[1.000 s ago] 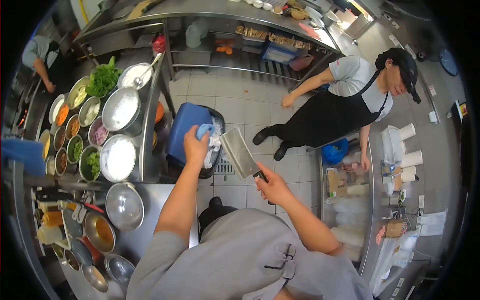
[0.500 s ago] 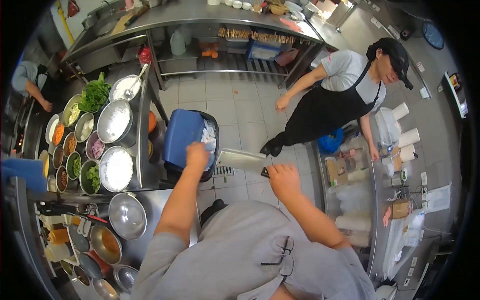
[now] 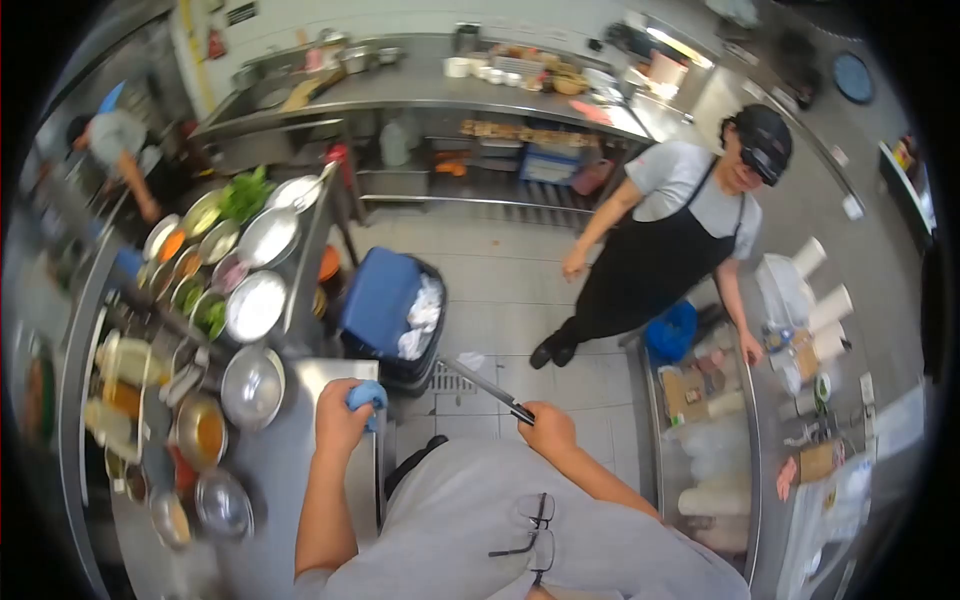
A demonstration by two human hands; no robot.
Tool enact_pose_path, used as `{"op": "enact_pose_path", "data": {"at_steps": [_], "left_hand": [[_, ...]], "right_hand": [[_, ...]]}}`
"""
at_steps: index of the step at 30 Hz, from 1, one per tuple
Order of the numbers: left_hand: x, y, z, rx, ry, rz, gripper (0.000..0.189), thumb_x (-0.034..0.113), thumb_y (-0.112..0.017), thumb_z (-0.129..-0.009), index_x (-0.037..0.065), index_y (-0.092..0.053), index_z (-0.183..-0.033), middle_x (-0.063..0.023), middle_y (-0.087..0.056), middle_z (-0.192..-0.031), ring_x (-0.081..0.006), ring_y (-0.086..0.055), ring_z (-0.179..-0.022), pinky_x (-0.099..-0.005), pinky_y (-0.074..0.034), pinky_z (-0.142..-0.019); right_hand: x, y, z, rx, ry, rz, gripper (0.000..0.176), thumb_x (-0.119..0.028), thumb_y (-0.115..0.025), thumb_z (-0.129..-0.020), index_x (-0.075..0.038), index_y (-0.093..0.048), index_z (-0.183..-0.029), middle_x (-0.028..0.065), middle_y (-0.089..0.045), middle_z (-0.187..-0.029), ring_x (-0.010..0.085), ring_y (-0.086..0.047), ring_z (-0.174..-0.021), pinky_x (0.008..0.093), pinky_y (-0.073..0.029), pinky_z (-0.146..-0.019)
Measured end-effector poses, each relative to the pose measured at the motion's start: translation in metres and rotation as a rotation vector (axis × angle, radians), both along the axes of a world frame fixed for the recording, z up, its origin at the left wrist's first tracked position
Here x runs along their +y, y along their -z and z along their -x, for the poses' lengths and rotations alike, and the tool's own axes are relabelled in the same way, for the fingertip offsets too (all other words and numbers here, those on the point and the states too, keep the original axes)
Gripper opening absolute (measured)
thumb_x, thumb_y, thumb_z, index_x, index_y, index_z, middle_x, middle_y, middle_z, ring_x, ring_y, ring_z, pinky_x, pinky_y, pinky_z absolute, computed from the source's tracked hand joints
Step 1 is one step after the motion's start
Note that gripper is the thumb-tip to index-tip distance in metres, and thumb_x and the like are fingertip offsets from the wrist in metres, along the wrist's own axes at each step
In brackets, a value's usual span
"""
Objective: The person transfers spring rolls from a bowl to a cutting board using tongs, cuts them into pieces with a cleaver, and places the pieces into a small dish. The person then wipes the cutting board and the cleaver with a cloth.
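My left hand [image 3: 342, 420] is closed around a crumpled blue cloth [image 3: 367, 394], held over the edge of the steel counter [image 3: 300, 480]. In my right hand [image 3: 548, 430] is the black handle of a cleaver [image 3: 488, 383]. Its blade points forward and left, seen nearly edge-on, above the floor drain. Beyond my left hand stands a dark bin with a blue lid [image 3: 382, 300] and crumpled white waste [image 3: 424, 315] showing inside. A small white scrap [image 3: 471, 361] shows by the drain, just past the blade.
A co-worker in a black apron [image 3: 650, 270] stands ahead right, one hand on the right-hand counter. Another person [image 3: 115, 145] is at the far left. Steel bowls [image 3: 252, 388] and ingredient pans [image 3: 256, 306] crowd the left. A back counter [image 3: 400, 90] spans the far wall.
My left hand has moved back from the bin to the counter edge, where the blue cloth now shows in it. The cleaver has turned from flat-on to edge-on. My view has shifted.
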State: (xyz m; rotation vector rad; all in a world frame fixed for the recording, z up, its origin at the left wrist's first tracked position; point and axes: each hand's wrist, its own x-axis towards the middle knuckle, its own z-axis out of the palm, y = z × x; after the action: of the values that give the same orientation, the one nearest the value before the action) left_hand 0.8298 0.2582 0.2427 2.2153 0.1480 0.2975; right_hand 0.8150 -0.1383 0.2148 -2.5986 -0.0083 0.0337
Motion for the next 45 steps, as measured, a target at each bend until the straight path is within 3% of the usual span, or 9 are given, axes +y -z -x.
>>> {"op": "enact_pose_path", "data": {"at_steps": [5, 10, 14, 16, 25, 34, 41, 43, 45], "left_hand": [[-0.02, 0.007, 0.172, 0.058, -0.129, -0.134, 0.036, 0.011, -0.08, -0.076, 0.003, -0.078, -0.111, -0.0179, -0.074, -0.113, -0.0399, -0.069, -0.106, -0.0461, -0.056, -0.098], [-0.043, 0.015, 0.39, 0.231, -0.485, -0.193, 0.032, 0.015, -0.08, -0.079, 0.007, -0.079, -0.109, -0.0171, -0.075, -0.112, -0.0395, -0.068, -0.112, -0.0477, -0.055, -0.1], [-0.059, -0.004, 0.542, 0.416, -0.785, -0.244, 0.03, 0.012, -0.082, -0.079, 0.007, -0.081, -0.108, -0.0172, -0.076, -0.114, -0.04, -0.069, -0.111, -0.0475, -0.055, -0.101], [-0.066, -0.02, 0.585, 0.512, -0.924, -0.268, 0.035, 0.013, -0.083, -0.079, 0.007, -0.08, -0.114, -0.0162, -0.074, -0.12, -0.0419, -0.066, -0.115, -0.0483, -0.054, -0.103], [-0.024, 0.049, 0.692, 0.155, -1.093, -0.39, 0.051, 0.029, -0.089, -0.084, 0.008, -0.076, -0.129, -0.0195, -0.067, -0.14, -0.0413, -0.058, -0.131, -0.0484, -0.05, -0.111], [0.04, 0.04, 0.992, 0.626, -1.674, -0.671, 0.039, 0.037, -0.086, -0.082, 0.012, -0.079, -0.112, -0.0051, -0.063, -0.13, -0.0295, -0.051, -0.131, -0.0552, -0.034, -0.106], [0.074, 0.07, 1.093, 0.362, -1.406, -0.671, 0.032, 0.031, -0.086, -0.08, 0.01, -0.079, -0.103, -0.0025, -0.063, -0.127, -0.0285, -0.052, -0.13, -0.0543, -0.032, -0.107], [0.079, 0.067, 1.107, 0.394, -1.362, -0.57, 0.04, 0.029, -0.087, -0.08, 0.011, -0.079, -0.115, -0.0048, -0.061, -0.133, -0.0275, -0.05, -0.131, -0.052, -0.029, -0.11], [0.081, 0.058, 1.117, 0.374, -1.364, -0.506, 0.05, 0.03, -0.088, -0.08, 0.011, -0.075, -0.124, -0.0058, -0.059, -0.136, -0.0286, -0.05, -0.133, -0.0531, -0.029, -0.111]], "right_hand": [[-0.001, 0.0, 0.063, 0.041, -0.196, -0.051, 0.028, -0.02, -0.075, -0.086, -0.01, -0.08, -0.112, 0.0157, -0.076, -0.107, 0.0394, -0.073, -0.098, 0.0483, -0.059, -0.087], [-0.016, 0.069, 0.157, 0.101, -0.441, -0.237, 0.031, -0.017, -0.077, -0.085, 0.0, -0.078, -0.111, 0.0213, -0.077, -0.105, 0.0393, -0.074, -0.098, 0.0457, -0.058, -0.089], [-0.018, 0.1, 0.241, 0.272, -0.56, -0.269, 0.03, -0.019, -0.08, -0.087, 0.002, -0.077, -0.108, 0.0167, -0.075, -0.091, 0.0289, -0.072, -0.081, 0.0403, -0.056, -0.078], [-0.015, 0.078, 0.266, 0.324, -0.595, -0.265, 0.027, -0.018, -0.08, -0.09, 0.004, -0.077, -0.106, 0.01, -0.072, -0.081, 0.0175, -0.063, -0.07, 0.0345, -0.051, -0.068], [0.042, 0.059, 0.346, 0.182, -0.788, -0.39, 0.027, -0.016, -0.08, -0.092, 0.005, -0.076, -0.108, 0.0073, -0.071, -0.082, 0.014, -0.064, -0.075, 0.0321, -0.054, -0.071], [0.15, 0.048, 0.543, 0.354, -0.833, -0.486, 0.027, -0.014, -0.079, -0.094, 0.005, -0.075, -0.112, -0.0007, -0.067, -0.085, 0.0077, -0.056, -0.076, 0.0276, -0.049, -0.069], [0.242, 0.037, 0.738, 0.594, -0.962, -0.477, 0.028, -0.014, -0.078, -0.097, 0.002, -0.075, -0.12, -0.0006, -0.068, -0.088, 0.0066, -0.056, -0.078, 0.0255, -0.047, -0.069], [0.262, 0.034, 0.775, 0.613, -1.028, -0.398, 0.031, -0.013, -0.076, -0.098, 0.0, -0.074, -0.126, 0.0007, -0.069, -0.089, 0.0064, -0.057, -0.078, 0.0246, -0.046, -0.069], [0.277, 0.03, 0.804, 0.755, -1.156, -0.611, 0.044, -0.013, -0.072, -0.103, -0.006, -0.063, -0.146, 0.0032, -0.07, -0.088, 0.0061, -0.058, -0.073, 0.0239, -0.046, -0.064]]}}
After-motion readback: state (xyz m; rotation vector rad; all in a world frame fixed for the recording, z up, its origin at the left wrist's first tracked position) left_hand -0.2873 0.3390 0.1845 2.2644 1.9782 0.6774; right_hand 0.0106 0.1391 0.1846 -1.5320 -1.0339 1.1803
